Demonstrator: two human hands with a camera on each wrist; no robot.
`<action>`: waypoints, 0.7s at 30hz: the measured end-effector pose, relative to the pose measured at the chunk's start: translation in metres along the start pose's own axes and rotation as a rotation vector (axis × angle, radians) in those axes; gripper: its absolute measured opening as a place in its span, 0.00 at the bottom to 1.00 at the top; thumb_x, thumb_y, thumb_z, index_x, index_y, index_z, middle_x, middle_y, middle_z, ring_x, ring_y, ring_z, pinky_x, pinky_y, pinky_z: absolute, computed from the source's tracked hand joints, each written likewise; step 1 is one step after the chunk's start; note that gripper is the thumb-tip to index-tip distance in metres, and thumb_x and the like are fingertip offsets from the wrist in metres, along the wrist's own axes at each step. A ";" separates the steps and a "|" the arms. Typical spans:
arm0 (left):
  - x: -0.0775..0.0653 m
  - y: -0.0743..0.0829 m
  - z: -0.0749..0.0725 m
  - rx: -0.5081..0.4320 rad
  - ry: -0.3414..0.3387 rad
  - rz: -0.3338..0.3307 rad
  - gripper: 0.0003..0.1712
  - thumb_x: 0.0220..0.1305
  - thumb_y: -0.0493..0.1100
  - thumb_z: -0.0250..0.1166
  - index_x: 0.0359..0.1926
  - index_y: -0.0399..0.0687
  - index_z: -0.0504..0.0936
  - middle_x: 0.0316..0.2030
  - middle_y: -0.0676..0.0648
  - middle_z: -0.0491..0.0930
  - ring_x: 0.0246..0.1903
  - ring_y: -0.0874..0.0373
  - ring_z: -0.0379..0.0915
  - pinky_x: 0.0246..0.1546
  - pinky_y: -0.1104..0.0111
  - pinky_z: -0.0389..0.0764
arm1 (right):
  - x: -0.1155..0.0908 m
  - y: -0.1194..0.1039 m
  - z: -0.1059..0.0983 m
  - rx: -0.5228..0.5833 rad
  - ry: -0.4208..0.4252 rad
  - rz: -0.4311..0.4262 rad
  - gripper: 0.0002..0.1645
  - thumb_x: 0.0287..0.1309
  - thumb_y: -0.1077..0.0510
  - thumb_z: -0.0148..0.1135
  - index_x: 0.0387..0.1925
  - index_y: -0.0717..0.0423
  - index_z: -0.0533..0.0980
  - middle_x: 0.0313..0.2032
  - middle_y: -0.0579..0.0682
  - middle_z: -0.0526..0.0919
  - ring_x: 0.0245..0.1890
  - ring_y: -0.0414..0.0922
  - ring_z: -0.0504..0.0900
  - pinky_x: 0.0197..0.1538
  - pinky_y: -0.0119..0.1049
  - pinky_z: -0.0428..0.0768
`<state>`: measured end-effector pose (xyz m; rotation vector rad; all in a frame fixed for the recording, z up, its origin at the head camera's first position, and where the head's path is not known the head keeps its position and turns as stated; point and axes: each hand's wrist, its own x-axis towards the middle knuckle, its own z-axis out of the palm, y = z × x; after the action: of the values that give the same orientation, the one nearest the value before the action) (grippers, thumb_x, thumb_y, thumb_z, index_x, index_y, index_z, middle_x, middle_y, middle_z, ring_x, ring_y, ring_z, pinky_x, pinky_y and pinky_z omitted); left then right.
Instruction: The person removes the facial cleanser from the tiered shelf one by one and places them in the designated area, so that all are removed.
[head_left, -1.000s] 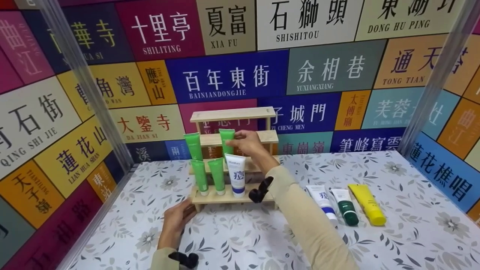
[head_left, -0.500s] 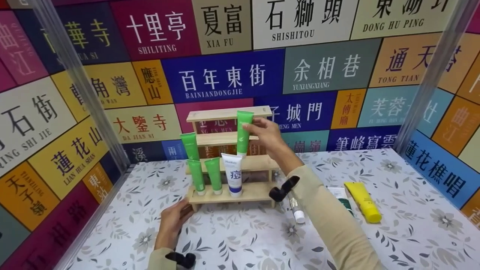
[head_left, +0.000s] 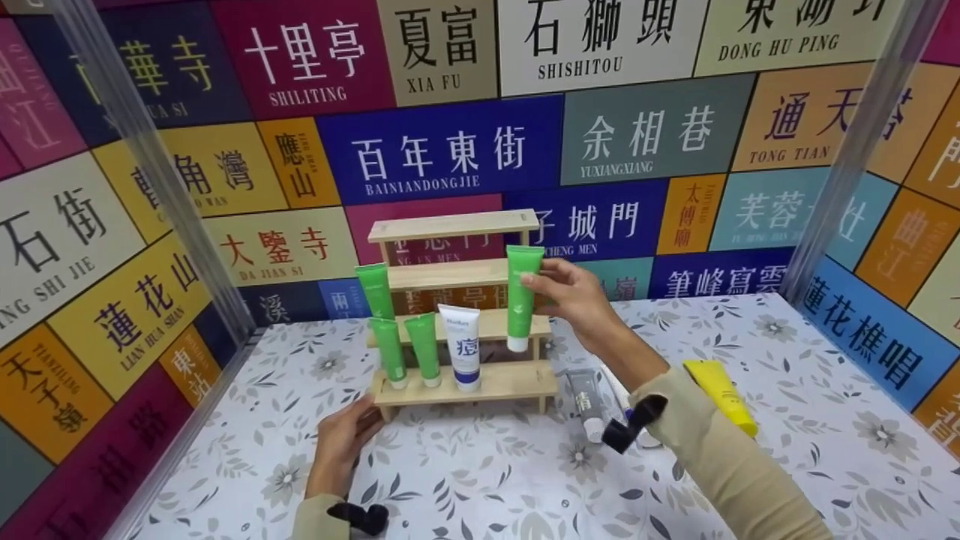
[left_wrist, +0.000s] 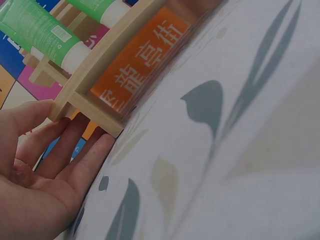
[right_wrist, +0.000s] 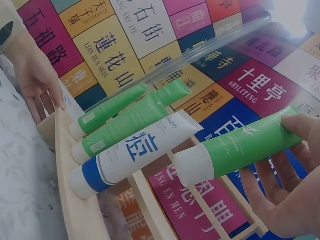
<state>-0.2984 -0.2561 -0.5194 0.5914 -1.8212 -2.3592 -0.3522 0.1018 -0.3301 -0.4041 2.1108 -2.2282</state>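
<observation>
My right hand (head_left: 577, 300) holds a green squeeze tube (head_left: 523, 300) upright, cap down, at the right side of a wooden tiered rack (head_left: 480, 386). In the right wrist view, the thumb lies on one face of the tube and the fingers are behind it. At the rack's front left corner my left hand (head_left: 341, 439) grips the end of the bottom step, with the thumb near its top edge and the fingers by the leg. Two green tubes and a white and blue tube (head_left: 461, 349) stand on the bottom step. Another green tube (head_left: 373, 289) stands behind them, on the left.
Right of the rack, a grey tube (head_left: 585, 405) lies on the floral tablecloth (head_left: 465, 480), with a white tube partly hidden by the right wrist. Farther right lies a yellow tube (head_left: 720, 394). Panels of printed lettering (head_left: 442, 146) rise behind and at the sides.
My right hand has lifted the green tube off its place behind the white and blue tube, carried it up and right, then lowered it toward the rack's right end. The left hand stays put.
</observation>
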 end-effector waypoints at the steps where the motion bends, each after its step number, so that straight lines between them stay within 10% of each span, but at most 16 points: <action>1: 0.000 0.000 0.000 0.002 0.004 -0.004 0.31 0.67 0.46 0.68 0.64 0.33 0.74 0.56 0.35 0.82 0.52 0.49 0.84 0.57 0.62 0.86 | -0.004 0.001 -0.003 -0.006 0.003 0.001 0.27 0.65 0.54 0.67 0.62 0.60 0.73 0.53 0.54 0.81 0.50 0.48 0.84 0.55 0.42 0.88; 21: 0.004 0.001 0.003 0.028 0.032 -0.029 0.31 0.68 0.46 0.67 0.66 0.33 0.73 0.59 0.33 0.79 0.53 0.49 0.83 0.56 0.62 0.86 | -0.071 0.039 -0.093 -0.170 0.093 0.040 0.38 0.64 0.44 0.67 0.67 0.62 0.69 0.50 0.40 0.82 0.50 0.38 0.82 0.53 0.37 0.88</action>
<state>-0.3035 -0.2553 -0.5186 0.6591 -1.8475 -2.3319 -0.3092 0.2046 -0.3829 -0.2671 2.3424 -2.0929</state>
